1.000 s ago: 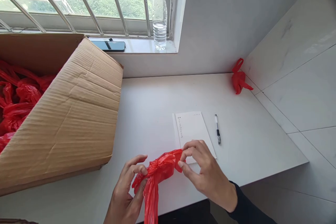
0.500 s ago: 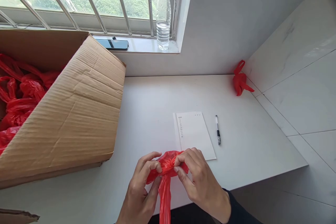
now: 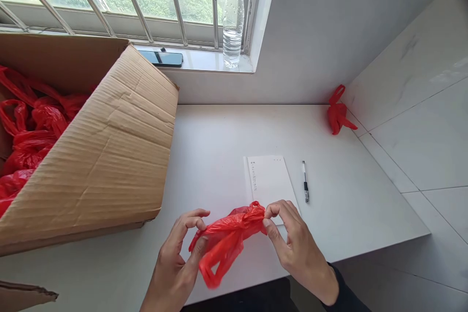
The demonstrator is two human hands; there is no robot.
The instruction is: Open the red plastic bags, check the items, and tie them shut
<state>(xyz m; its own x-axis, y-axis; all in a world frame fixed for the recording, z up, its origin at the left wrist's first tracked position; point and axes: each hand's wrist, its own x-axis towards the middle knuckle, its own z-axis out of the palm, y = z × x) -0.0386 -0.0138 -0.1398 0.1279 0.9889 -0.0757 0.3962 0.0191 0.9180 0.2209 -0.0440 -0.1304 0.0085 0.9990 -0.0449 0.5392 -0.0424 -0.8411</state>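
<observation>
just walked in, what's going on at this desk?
A person is working a crumpled red plastic bag with both bare hands over the near edge of the white desk. The left hand pinches one end and the right hand pinches the other, with a loop of the bag hanging below. To the left, an open cardboard box holds many more red bags. A sheet of paper, a pen and one knotted red bag lie farther back.

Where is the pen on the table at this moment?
In the head view, the pen lies on the white table, just right of the sheet of paper and beyond the right hand.
</observation>
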